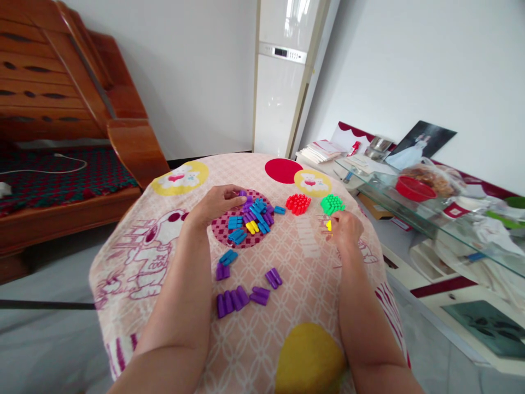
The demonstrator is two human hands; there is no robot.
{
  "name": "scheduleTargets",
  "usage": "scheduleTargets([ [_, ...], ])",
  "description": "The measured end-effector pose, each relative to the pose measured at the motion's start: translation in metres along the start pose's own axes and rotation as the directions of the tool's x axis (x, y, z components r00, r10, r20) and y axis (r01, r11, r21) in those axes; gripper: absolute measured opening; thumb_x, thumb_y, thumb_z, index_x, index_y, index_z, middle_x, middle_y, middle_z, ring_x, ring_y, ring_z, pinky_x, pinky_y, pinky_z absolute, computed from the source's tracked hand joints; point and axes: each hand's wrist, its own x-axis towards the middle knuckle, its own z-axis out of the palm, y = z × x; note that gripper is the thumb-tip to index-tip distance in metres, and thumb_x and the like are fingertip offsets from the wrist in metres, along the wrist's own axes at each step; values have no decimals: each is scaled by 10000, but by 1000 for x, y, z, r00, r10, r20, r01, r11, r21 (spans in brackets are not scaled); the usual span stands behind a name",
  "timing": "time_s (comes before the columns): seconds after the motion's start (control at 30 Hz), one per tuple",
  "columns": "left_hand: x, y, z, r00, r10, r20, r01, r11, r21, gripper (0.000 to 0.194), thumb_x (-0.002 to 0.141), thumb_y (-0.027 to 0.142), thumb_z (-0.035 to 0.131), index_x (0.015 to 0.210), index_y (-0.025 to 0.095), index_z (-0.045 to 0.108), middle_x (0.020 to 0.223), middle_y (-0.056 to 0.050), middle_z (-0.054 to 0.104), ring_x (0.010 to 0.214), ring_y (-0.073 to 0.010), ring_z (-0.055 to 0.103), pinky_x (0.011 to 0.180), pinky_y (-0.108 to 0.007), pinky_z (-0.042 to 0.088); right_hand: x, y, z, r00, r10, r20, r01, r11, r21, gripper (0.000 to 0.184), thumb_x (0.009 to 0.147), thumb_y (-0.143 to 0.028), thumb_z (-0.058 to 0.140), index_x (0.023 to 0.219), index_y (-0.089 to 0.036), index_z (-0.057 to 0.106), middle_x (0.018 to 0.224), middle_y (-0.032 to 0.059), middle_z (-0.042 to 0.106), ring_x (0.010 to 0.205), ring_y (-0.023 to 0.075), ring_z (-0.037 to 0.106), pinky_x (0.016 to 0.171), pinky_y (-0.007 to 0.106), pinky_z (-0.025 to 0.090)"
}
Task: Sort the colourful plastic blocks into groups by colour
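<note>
My left hand (216, 202) reaches over the far-left part of a loose pile of plastic toy blocks, thumb and fingertips closed around a purple block (243, 193). Blue blocks (258, 208), purple ones and a yellow block (252, 227) make up that pile. On the right, my right hand (346, 227) pinches a small yellow block (328, 225), partly hidden by the fingers. Just beyond it sits a cluster of green blocks (332, 204). A cluster of red blocks (298, 203) stands between the pile and the green ones.
Nearer me, several purple blocks (233, 299) and a blue block (228, 258) lie scattered on the patterned tablecloth (254, 350). A glass-topped stand (410, 210) holding a red bowl (415, 189) adjoins on the right. A wooden bench (74, 202) stands at left.
</note>
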Motion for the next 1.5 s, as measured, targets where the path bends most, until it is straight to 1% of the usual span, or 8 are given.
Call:
scheduleTargets([
  [0.2, 0, -2, -1, 1000, -4, -13, 4, 1000, 5, 636, 638, 638, 775, 1055, 160, 733, 877, -85, 742, 798, -228, 697, 734, -370, 600, 2, 8, 8, 999, -42, 4, 42, 998, -49, 231, 880, -208, 562, 852, -192, 791, 876, 114, 741, 810, 215, 644, 678, 293, 412],
  [0.37, 0, -3, -3, 1000, 18, -18, -18, 1000, 0, 590, 660, 601, 772, 1036, 148, 738, 845, -86, 742, 785, -228, 701, 734, -377, 602, -11, -22, 12, 971, -159, -176, 195, 959, 207, 229, 907, -228, 541, 864, -164, 756, 905, 117, 727, 892, 240, 621, 793, 325, 443],
  [0.5, -1, -1, -2, 1000, 22, -21, -22, 1000, -21, 544, 672, 564, 776, 1014, 142, 740, 847, -89, 745, 784, -221, 701, 735, -368, 604, -40, -84, 16, 833, -517, -197, 544, 701, 462, 292, 966, -212, 455, 1055, -184, 732, 1021, 112, 717, 982, 246, 601, 906, 369, 463],
  [0.67, -2, -1, -4, 1000, 10, -16, -11, 998, -56, 575, 661, 554, 788, 1058, 142, 731, 840, -84, 740, 777, -219, 700, 714, -358, 602, -61, -147, 25, 607, -777, -167, 760, 505, 409, 363, 980, -142, 427, 1274, -188, 636, 1267, 130, 650, 1271, 261, 487, 1130, 485, 337],
  [0.9, 1, -4, -6, 1000, -18, -12, 16, 993, -116, 598, 630, 549, 810, 1046, 130, 715, 836, -78, 734, 760, -206, 702, 718, -344, 604, -64, -164, 39, 601, -784, -156, 773, 519, 366, 250, 985, -146, 462, 1008, -171, 709, 932, 100, 702, 1216, 256, 521, 1159, 486, 306],
  [1.07, 0, -3, -7, 1000, -10, -4, 9, 991, -136, 589, 643, 537, 806, 1061, 132, 712, 833, -76, 733, 770, -210, 701, 720, -349, 605, -65, -129, 22, 786, -580, -215, 593, 606, 531, 248, 978, -207, 474, 1006, -203, 720, 940, 84, 722, 992, 225, 627, 921, 355, 490],
  [1.23, 0, -6, -9, 999, -12, -30, 8, 991, -136, 594, 651, 532, 798, 1080, 129, 713, 815, -77, 732, 758, -208, 695, 718, -354, 602, -59, -30, -2, 933, -309, -183, 354, 706, 614, 281, 940, -265, 461, 1001, -194, 727, 973, 78, 759, 898, 212, 685, 821, 305, 511],
  [1.5, 0, 12, 2, 997, 77, -15, -77, 996, 46, 557, 688, 570, 758, 1060, 156, 744, 918, -89, 757, 847, -242, 703, 725, -329, 590, -50, 97, -7, 957, -267, -112, 285, 939, 191, 343, 924, -285, 414, 1006, -170, 725, 981, 140, 754, 889, 247, 677, 791, 323, 478],
])
